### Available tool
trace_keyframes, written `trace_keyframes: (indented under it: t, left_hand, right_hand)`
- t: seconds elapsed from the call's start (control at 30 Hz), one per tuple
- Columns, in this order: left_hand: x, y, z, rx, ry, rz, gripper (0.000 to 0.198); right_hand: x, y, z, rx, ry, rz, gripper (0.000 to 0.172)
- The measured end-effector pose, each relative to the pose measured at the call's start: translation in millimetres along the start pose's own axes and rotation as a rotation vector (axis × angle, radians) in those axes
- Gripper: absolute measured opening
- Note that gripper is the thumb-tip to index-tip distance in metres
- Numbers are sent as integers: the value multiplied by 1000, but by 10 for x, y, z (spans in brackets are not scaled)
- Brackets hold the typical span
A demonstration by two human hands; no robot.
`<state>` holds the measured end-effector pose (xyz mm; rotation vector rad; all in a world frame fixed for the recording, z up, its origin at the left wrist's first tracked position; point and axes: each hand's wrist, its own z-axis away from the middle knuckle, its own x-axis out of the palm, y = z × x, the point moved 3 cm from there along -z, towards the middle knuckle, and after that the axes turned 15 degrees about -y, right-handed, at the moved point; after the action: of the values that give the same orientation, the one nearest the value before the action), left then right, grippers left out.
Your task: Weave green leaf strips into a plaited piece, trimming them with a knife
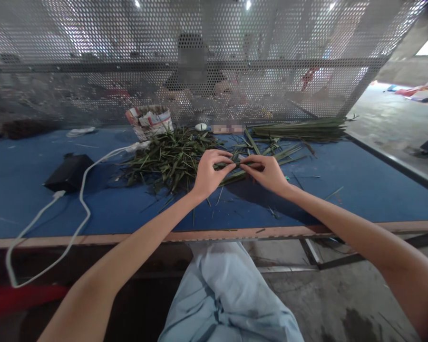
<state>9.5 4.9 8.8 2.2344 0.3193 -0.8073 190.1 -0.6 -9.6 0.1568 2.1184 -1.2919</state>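
Note:
Above the blue table, my left hand (209,173) and my right hand (267,173) meet nearly fingertip to fingertip. Each pinches thumb against fingers on a small green leaf strip (237,164), mostly covered by the fingers. A heap of folded or knotted green leaf pieces (171,159) lies just left of my left hand. Beyond my right hand are a few loose leaf strips (288,152) and a bundle of long leaf strips (299,130).
A perforated metal screen (128,42) stands along the table's back, with a person (196,71) behind it. On the left are a black box (69,173) with a white cable (87,204) and a paper-lined basket (151,121). A small white oval object (200,127) sits near the screen.

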Motion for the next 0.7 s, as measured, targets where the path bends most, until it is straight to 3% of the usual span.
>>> trace_keyframes:
  t: [0.7]
  left_hand:
    - [20, -124, -26, -63, -73, 121, 3]
  right_hand:
    - [39, 40, 16, -14, -53, -1, 35]
